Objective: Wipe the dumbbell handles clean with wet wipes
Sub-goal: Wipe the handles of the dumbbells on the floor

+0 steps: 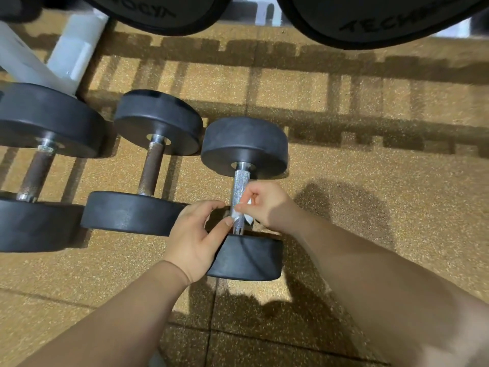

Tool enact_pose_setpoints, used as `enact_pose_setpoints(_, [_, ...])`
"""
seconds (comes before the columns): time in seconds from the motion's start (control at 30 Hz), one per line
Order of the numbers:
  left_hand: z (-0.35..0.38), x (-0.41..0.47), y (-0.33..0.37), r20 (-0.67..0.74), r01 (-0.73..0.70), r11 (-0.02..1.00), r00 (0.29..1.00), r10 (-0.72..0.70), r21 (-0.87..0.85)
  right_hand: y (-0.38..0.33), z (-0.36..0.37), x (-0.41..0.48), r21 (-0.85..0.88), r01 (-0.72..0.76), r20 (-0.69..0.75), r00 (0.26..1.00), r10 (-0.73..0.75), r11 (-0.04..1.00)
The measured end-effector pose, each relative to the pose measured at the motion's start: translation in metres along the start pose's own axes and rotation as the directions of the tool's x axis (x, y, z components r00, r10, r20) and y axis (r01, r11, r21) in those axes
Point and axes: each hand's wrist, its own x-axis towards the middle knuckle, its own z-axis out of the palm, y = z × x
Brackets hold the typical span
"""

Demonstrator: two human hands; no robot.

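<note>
1. Mostly hidden: the wipe [245,218]. Just a small white scrap peeking out between the fingers, the rest tucked behind the right hand [267,205] and round the bar. Can't tell how far round it goes.
2. Cut off at the top edge: two big black discs [150,11], raised lettering only partly readable. Left dumbbell [50,120] chopped by the frame's left side too. Blurry white frame [74,49] top left.
3. Left hand [197,239]: fingers curled with a narrow gap, thumb tip pressing one end of the wipe onto the handle [241,186], forefinger hooked over toward the bar.
4. Right hand: curled tight, pinching the other end of the wipe between thumb and forefinger, hard against the bar's right side.
5. Handle: shiny knurled steel, wipe on the lower part, upper part bare. Part of the right dumbbell [244,144], lying on the speckled tan floor [370,194], with black round heads and the near head partly under the left wrist.
6. Middle dumbbell [156,123] just beside it, with a brown, rusty-looking handle. Same story on the left dumbbell.
</note>
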Motion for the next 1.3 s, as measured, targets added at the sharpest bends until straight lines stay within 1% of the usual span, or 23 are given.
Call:
enact_pose_setpoints(0.03, [0.000,0.000,0.000,0.000,0.002,1.000,1.000,-0.002,-0.001,-0.004,0.002,0.004,0.011,0.012,-0.085,0.996,-0.011,1.000])
enact_pose_setpoints(0.1, [0.001,0.000,0.000,0.003,0.011,1.000,1.000,-0.011,-0.005,-0.010,0.008,0.011,0.140,-0.004,-0.252,0.967,0.039,0.990])
enact_pose_setpoints(0.17, [0.002,-0.001,0.001,-0.002,0.013,1.000,1.000,-0.013,-0.009,-0.009,0.015,0.011,0.283,-0.034,-0.349,0.927,0.136,0.959])
enact_pose_setpoints(0.2, [0.002,0.000,0.003,-0.004,0.011,1.000,1.000,-0.011,-0.007,-0.008,0.017,0.008,0.341,-0.050,-0.366,0.913,0.181,0.939])
enact_pose_setpoints(0.27, [0.003,-0.001,0.006,-0.004,0.006,1.000,1.000,-0.006,-0.002,0.000,0.016,0.003,0.389,-0.072,-0.335,0.918,0.214,0.918])
enact_pose_setpoints(0.3, [0.003,-0.001,0.007,-0.003,0.002,1.000,1.000,-0.002,0.002,0.004,0.014,0.001,0.368,-0.075,-0.282,0.941,0.188,0.927])
enact_pose_setpoints(0.4, [0.003,-0.001,0.010,0.004,-0.009,1.000,1.000,0.009,0.023,0.013,0.003,-0.003,0.270,-0.070,-0.017,0.997,0.077,0.960])
enact_pose_setpoints(0.43, [0.004,-0.001,0.010,0.007,-0.012,1.000,1.000,0.012,0.028,0.014,-0.001,-0.002,0.236,-0.061,0.038,0.998,0.053,0.970])
enact_pose_setpoints(0.47, [0.004,-0.001,0.011,0.007,-0.014,0.999,1.000,0.014,0.032,0.015,-0.004,0.000,0.212,-0.042,0.048,0.998,0.032,0.976])
enact_pose_setpoints(0.5, [0.004,-0.001,0.011,0.006,-0.014,0.999,1.000,0.014,0.033,0.013,-0.005,0.004,0.204,-0.017,0.010,1.000,0.015,0.979])
enact_pose_setpoints(0.6, [0.004,-0.002,0.011,-0.001,-0.023,1.000,1.000,0.023,0.020,0.008,-0.002,0.019,0.246,0.021,-0.267,0.963,0.047,0.969])
enact_pose_setpoints(0.63, [0.004,-0.002,0.011,-0.006,-0.027,1.000,1.000,0.027,0.015,0.007,0.001,0.021,0.277,0.029,-0.326,0.943,0.066,0.960])
enact_pose_setpoints(0.67, [0.004,-0.002,0.011,-0.010,-0.030,0.999,0.999,0.031,0.011,0.006,0.004,0.020,0.309,0.046,-0.345,0.936,0.067,0.950])
enact_pose_setpoints(0.73, [0.004,-0.002,0.012,-0.020,-0.032,0.999,0.999,0.032,0.000,0.014,0.008,0.013,0.335,0.067,-0.268,0.963,0.027,0.940])
enact_pose_setpoints(0.8, [0.004,-0.001,0.011,-0.030,-0.031,0.999,0.999,0.030,-0.017,0.024,0.005,0.002,0.307,0.051,-0.092,0.996,-0.023,0.950])
enact_pose_setpoints(0.87, [0.004,0.000,0.008,-0.039,-0.026,0.999,0.999,0.025,-0.031,0.026,-0.001,-0.005,0.261,0.017,0.075,0.996,-0.038,0.965])
enact_pose_setpoints(0.9, [0.004,0.000,0.006,-0.044,-0.025,0.999,0.999,0.023,-0.036,0.024,-0.003,-0.005,0.238,0.022,0.101,0.994,-0.048,0.971])
enact_pose_setpoints(0.93, [0.004,0.000,0.004,-0.048,-0.025,0.999,0.999,0.023,-0.042,0.020,-0.004,-0.003,0.208,0.040,0.080,0.995,-0.057,0.977])
enact_pose_setpoints(1.0, [0.004,0.000,0.001,-0.058,-0.021,0.998,0.998,0.018,-0.058,0.011,-0.002,0.005,0.183,0.068,-0.070,0.996,-0.056,0.981])
enact_pose_setpoints(1.07, [0.003,0.000,0.000,-0.064,-0.017,0.997,0.998,0.013,-0.070,0.005,0.002,0.012,0.265,0.073,-0.253,0.968,-0.004,0.961])
enact_pose_setpoints(1.13, [0.004,0.000,0.001,-0.061,-0.014,0.997,0.998,0.010,-0.069,0.004,0.008,0.013,0.332,0.082,-0.340,0.940,0.038,0.940])
enact_pose_setpoints(1.2, [0.004,0.000,0.002,-0.051,-0.011,0.998,0.999,0.008,-0.063,0.008,0.015,0.005,0.314,0.071,-0.311,0.950,0.032,0.947])
enact_pose_setpoints(1.3, [0.005,0.000,0.005,-0.035,-0.009,0.999,0.999,0.008,-0.041,0.014,0.013,-0.012,0.335,0.057,-0.124,0.992,-0.016,0.941])
